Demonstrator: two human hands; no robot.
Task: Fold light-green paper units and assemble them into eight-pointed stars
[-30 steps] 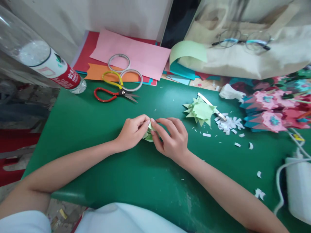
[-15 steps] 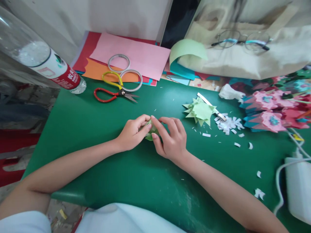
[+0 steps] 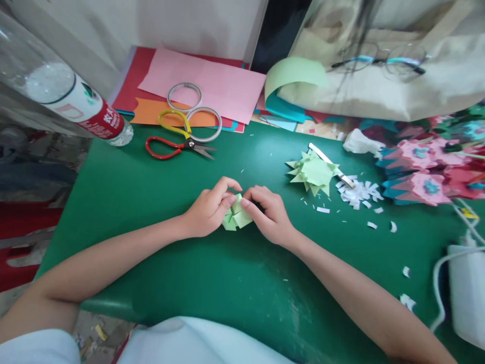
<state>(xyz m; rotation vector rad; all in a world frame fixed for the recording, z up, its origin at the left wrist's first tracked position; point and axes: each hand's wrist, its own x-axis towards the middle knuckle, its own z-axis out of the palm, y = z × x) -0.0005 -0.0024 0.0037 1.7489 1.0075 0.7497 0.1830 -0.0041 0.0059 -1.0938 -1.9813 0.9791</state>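
Both forearms enter from the lower edge of the head view and converge at the middle of the green desk [image 3: 151, 202]. The left forearm runs up and rightward from the lower left corner; the right forearm runs up and leftward from the lower right. Both wrists lie low, on or just above the desk surface; contact cannot be confirmed.

The left hand [image 3: 208, 210] is curled, with its fingers bent toward the thumb, and pinches the left side of a small folded light-green paper piece [image 3: 237, 218]. The right hand [image 3: 271, 215] is likewise curled, knuckles up, with its fingertips closed on the right side of the same piece. The fingertips of the two hands nearly meet above the paper. The paper piece sits between the hands near the desk centre, at or just above the surface.

To the right, well apart from the hands, lies a spiky light-green paper shape [image 3: 313, 173], with a metal strip [image 3: 329, 165] just beside it and white paper scraps [image 3: 359, 194] near it. Scissors [image 3: 178, 146] with red and yellow handles lie at the far left, beside two tape rings [image 3: 193, 108] on coloured paper sheets [image 3: 204, 86].

The folds of the held piece are largely covered by the fingers. The bottle [image 3: 64, 96] at upper left and the white device [image 3: 468, 290] at the right edge are cut off by the frame.
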